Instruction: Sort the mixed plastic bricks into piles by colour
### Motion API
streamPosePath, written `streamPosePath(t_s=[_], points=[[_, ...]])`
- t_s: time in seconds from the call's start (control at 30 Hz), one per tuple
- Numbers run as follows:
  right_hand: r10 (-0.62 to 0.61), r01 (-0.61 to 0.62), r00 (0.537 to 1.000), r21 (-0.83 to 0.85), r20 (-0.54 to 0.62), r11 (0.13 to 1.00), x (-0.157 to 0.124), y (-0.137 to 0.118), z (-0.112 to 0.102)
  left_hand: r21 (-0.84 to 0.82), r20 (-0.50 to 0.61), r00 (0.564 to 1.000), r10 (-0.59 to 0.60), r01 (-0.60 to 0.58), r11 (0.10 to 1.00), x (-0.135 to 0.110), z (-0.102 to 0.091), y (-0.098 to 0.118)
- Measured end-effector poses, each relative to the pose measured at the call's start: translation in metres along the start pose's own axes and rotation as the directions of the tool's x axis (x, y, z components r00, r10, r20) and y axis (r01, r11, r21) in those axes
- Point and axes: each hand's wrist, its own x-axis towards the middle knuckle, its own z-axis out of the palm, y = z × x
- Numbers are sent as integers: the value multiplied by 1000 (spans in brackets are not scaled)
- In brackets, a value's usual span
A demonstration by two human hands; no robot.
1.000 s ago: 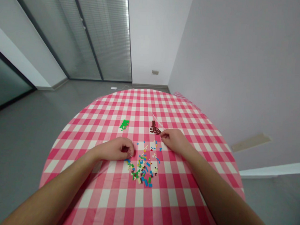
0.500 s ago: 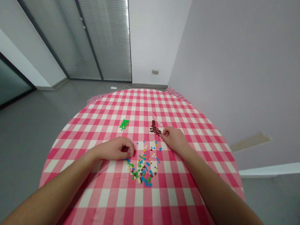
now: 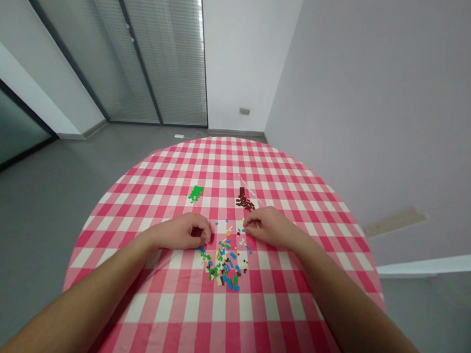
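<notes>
A loose scatter of small mixed-colour plastic bricks (image 3: 224,262) lies on the gingham tablecloth (image 3: 276,313), mostly blue, green, cream and yellow. My left hand (image 3: 184,232) rests at the scatter's upper left, its fingers curled, and whatever they may hold is hidden. My right hand (image 3: 266,226) lies at the scatter's upper right, fingertips bunched on the cloth among stray pieces. Farther out, a small heap of green bricks (image 3: 195,194) and a heap of dark brown bricks (image 3: 244,200) sit apart, neither touched by a hand.
The round table (image 3: 100,243) has its edge curving around on all sides, with grey floor (image 3: 55,189) beyond it. A glass partition with blinds (image 3: 158,53) stands at the back, and a white cable (image 3: 178,136) lies on the floor near it.
My right hand has moved from beside the brown heap, down and left to the mixed scatter. My left hand has stayed in place.
</notes>
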Motion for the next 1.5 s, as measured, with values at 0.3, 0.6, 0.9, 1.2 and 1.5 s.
streamPosePath(t_s=[0.3,0.6,0.9,1.2,1.5], points=[[-157,163,939,6,307,987,-10,-11,6,26,-5,1000,-23,23,999,0,0,0],[-208,213,916,24,344,977,-10,-15,14,1,-1,1000,-2,2,1000,0,-1,2],[-185,187,930,25,318,982,-14,-27,10,-15,-5,1000,-1,1,1000,0,0,-1],[-124,120,992,155,12,981,-4,-16,3,-31,5,1000,6,-6,1000,0,0,-3],[266,-257,944,71,-198,964,6,23,-1,-27,1,1000,-17,17,1000,0,0,-2]])
